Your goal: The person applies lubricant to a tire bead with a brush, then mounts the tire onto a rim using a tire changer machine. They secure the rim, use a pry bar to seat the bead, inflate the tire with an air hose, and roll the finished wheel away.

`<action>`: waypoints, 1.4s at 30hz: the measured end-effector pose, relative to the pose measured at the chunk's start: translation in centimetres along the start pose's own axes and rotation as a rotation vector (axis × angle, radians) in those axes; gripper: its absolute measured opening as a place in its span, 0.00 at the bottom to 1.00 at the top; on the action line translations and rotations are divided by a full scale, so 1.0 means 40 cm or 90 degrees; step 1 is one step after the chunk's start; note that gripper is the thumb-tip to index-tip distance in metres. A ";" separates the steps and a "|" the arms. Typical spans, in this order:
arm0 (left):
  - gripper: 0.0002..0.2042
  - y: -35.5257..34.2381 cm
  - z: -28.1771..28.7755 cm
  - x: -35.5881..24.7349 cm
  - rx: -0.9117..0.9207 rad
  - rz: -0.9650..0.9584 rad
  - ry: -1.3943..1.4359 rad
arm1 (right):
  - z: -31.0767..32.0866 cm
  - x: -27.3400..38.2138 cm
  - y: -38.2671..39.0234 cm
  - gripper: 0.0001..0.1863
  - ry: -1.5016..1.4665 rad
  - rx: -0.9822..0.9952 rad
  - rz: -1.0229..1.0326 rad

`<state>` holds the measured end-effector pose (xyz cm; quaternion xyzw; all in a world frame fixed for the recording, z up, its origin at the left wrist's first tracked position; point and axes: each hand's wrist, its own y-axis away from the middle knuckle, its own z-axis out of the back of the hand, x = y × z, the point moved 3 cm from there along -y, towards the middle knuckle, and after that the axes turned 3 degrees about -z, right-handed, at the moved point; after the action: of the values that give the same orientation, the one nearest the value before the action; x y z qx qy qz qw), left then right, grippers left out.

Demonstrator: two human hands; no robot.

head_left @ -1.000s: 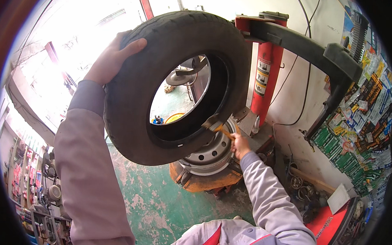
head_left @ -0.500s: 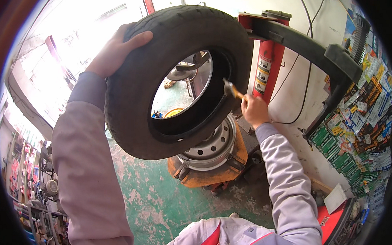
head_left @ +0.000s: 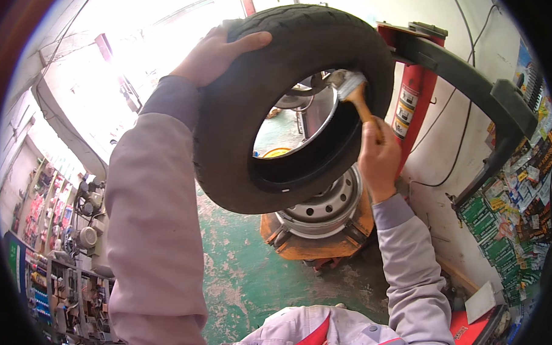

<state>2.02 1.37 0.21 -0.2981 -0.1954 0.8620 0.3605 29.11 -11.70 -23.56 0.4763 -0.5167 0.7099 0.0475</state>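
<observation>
Above, the left hand (head_left: 216, 52) grips the tread of a black tyre (head_left: 290, 106) held upright over a steel wheel rim (head_left: 323, 204); the right hand (head_left: 378, 158) is closed on a wooden-handled brush (head_left: 358, 93) whose bristles touch the tyre's inner bead.

Strong daylight pours in from the upper left, blown out to white glare behind the left hand (head_left: 216, 52). The tyre (head_left: 241, 129) and sleeves stay evenly lit and sharp. Fisheye bending curves the edges; a black rim rings the frame.
</observation>
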 end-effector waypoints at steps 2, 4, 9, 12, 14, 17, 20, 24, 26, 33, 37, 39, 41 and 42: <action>0.45 -0.002 0.002 0.005 -0.002 0.017 -0.034 | -0.056 0.071 0.067 0.14 0.101 0.046 0.222; 0.48 -0.003 0.002 0.009 0.002 0.017 -0.021 | -0.111 0.107 0.177 0.13 0.179 0.202 0.344; 0.54 0.007 0.009 0.022 -0.011 -0.008 0.012 | -0.096 0.070 0.350 0.12 0.219 0.414 0.525; 0.54 0.007 0.013 0.035 -0.022 -0.008 -0.018 | -0.066 0.029 0.313 0.13 0.348 0.530 0.407; 0.53 0.005 0.012 0.041 -0.014 -0.004 0.008 | -0.038 0.064 0.256 0.11 0.157 0.365 0.364; 0.53 0.004 0.007 0.033 -0.013 -0.004 0.011 | -0.009 0.102 0.192 0.07 -0.096 0.219 -0.013; 0.52 0.013 0.000 0.008 0.001 -0.001 0.055 | -0.025 0.093 0.168 0.08 -0.426 0.135 -0.370; 0.50 0.034 -0.006 -0.029 0.037 0.024 0.123 | -0.119 0.034 0.265 0.09 -0.617 0.172 -0.554; 0.49 0.036 -0.007 -0.038 0.052 0.034 0.148 | -0.162 -0.019 0.349 0.11 -0.484 0.242 -0.580; 0.47 0.019 -0.007 -0.005 0.030 0.030 0.130 | -0.118 -0.263 0.412 0.12 0.112 0.256 -0.210; 0.48 0.021 -0.003 0.010 0.023 0.022 0.154 | -0.051 -0.369 0.306 0.10 0.287 0.175 -0.103; 0.48 0.016 -0.009 0.011 0.021 0.016 0.172 | -0.019 -0.384 0.231 0.10 0.369 0.131 -0.013; 0.49 0.009 -0.013 0.013 0.014 0.009 0.174 | 0.018 -0.374 0.162 0.10 0.384 0.081 0.033; 0.49 0.007 -0.012 0.017 0.007 0.010 0.171 | 0.034 -0.355 0.133 0.10 0.371 0.036 0.095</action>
<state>1.81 1.73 -0.54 -0.4105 -0.1378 0.8182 0.3781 34.68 -9.18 -37.51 0.2146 -0.4950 0.8322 0.1282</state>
